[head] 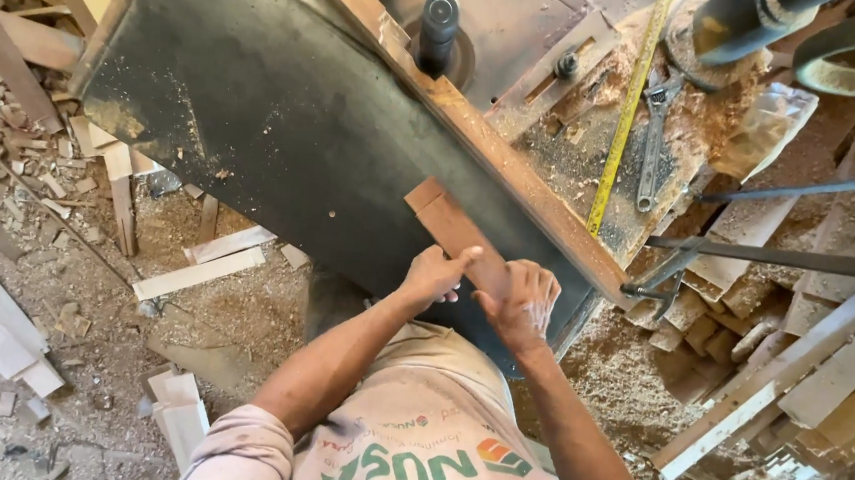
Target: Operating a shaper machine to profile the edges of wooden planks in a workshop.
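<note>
Hands both clamped on the near end of the wood strip (456,234): left hand (432,275), right hand (522,299). Strip's long axis runs far-left across the dark table (256,108), toward the fence (512,176)

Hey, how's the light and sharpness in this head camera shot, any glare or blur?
Head view: even daylight, no harsh glare; wood block between left hand and right hand is sharp; dark machine table is dim with little detail; the edges bow from wide-angle distortion.
</note>
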